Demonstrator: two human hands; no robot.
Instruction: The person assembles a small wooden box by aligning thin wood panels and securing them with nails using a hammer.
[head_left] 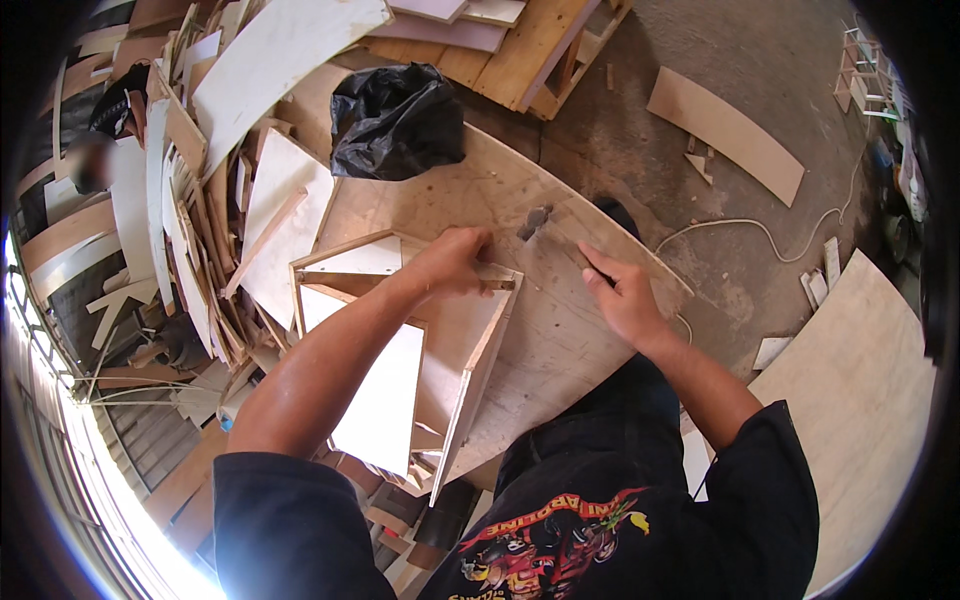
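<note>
An open wooden frame (480, 345) with thin plywood sides and white panels rests on the plywood tabletop, left of the middle. My left hand (462, 262) is closed over its far edge near the right corner, fingers curled down; whether a small piece is pinched there is hidden. To the right, my right hand (622, 298) is closed round the handle of a hammer (536, 221). The hammer's metal head is over the tabletop, apart from the frame, and its handle is smeared by motion.
A black plastic bag (395, 122) sits at the table's (560, 300) far side. Piled offcuts (185, 215) crowd the left. Beyond stands another wooden table (490, 65). On the floor at right lie a curved-looking board (725, 130), a pale cable (790, 258) and a large sheet (850, 400).
</note>
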